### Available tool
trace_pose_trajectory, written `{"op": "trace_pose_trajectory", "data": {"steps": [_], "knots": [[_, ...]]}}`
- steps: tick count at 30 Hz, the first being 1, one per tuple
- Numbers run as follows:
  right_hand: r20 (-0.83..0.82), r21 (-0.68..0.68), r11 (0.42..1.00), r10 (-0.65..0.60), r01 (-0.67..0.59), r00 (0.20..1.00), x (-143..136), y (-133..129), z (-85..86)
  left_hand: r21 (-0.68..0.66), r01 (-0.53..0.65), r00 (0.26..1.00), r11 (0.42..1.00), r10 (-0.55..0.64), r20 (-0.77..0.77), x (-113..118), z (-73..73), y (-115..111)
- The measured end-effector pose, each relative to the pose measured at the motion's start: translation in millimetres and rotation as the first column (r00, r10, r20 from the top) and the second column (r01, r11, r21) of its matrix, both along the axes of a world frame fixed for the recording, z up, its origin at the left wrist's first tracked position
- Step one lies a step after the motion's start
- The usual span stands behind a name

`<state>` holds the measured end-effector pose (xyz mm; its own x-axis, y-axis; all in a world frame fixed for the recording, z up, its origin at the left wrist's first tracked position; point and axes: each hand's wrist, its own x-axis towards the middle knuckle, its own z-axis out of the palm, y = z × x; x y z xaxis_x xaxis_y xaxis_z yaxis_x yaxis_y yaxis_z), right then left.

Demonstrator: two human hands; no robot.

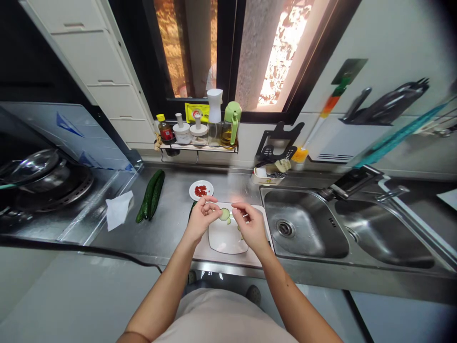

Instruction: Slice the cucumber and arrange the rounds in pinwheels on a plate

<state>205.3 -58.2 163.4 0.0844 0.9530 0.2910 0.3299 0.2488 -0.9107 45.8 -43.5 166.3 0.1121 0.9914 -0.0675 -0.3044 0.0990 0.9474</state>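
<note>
A pale green cucumber slice (224, 214) is at the fingertips of my left hand (203, 218), pinched between thumb and fingers. Just across from it, my right hand (251, 225) has thumb and fingers drawn together; what they hold, if anything, is too small to make out. Below both hands lies a white plate (227, 244) on a light cutting board (266, 221). Small green pieces show close to the right fingers. Partly hidden behind my left hand is a dark green end (193, 207), perhaps of a cucumber.
Behind my hands stands a small white dish (194, 190) of chopped red pieces. Two whole cucumbers (152, 195) and a paper towel (119, 209) lie left. A double sink (305, 221) is right. A condiment rack (210, 149) hangs under the window.
</note>
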Motion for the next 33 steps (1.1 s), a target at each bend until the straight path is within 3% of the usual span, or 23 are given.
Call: {"op": "trace_pose_trajectory", "data": {"steps": [9, 13, 16, 19, 22, 27, 30, 33], "knots": [[0.035, -0.003, 0.995, 0.1, -0.1, 0.994, -3, -2, -2.5, 0.031, 0.04, 0.997, 0.999, -0.038, -0.062, 7, 0.4, -5], [0.02, 0.023, 0.997, 0.071, -0.071, 0.997, -1, -4, 0.5, 0.055, -0.051, 0.994, 0.997, 0.056, -0.091, 9, -1.9, -7], [0.014, 0.052, 0.998, 0.039, -0.04, 0.999, 0, -5, 5.3, -0.01, -0.091, 0.991, 0.996, 0.089, -0.104, 12, -6.2, -14], [0.029, 0.092, 0.995, 0.027, -0.03, 0.999, 2, -6, 8.5, -0.174, 0.071, 0.995, 0.982, -0.082, -0.061, 17, -10.7, -22], [0.062, 0.143, 0.989, 0.028, -0.036, 0.998, 2, -8, 9.3, -0.321, 0.24, 0.97, 0.916, -0.215, 0.112, 20, -12.2, -28], [0.112, 0.224, 0.969, 0.08, -0.103, 0.991, 4, -9, 8.6, -0.373, 0.41, 0.875, 0.832, -0.242, 0.42, 16, -9.5, -24], [0.128, 0.25, 0.957, 0.116, -0.145, 0.985, 5, -10, 6.4, -0.366, 0.452, 0.832, 0.813, -0.237, 0.501, 14, -8.1, -20], [0.136, 0.261, 0.952, 0.129, -0.162, 0.982, 7, -10, 3.3, -0.357, 0.429, 0.833, 0.83, -0.21, 0.512, 14, -6.7, -18]]}}
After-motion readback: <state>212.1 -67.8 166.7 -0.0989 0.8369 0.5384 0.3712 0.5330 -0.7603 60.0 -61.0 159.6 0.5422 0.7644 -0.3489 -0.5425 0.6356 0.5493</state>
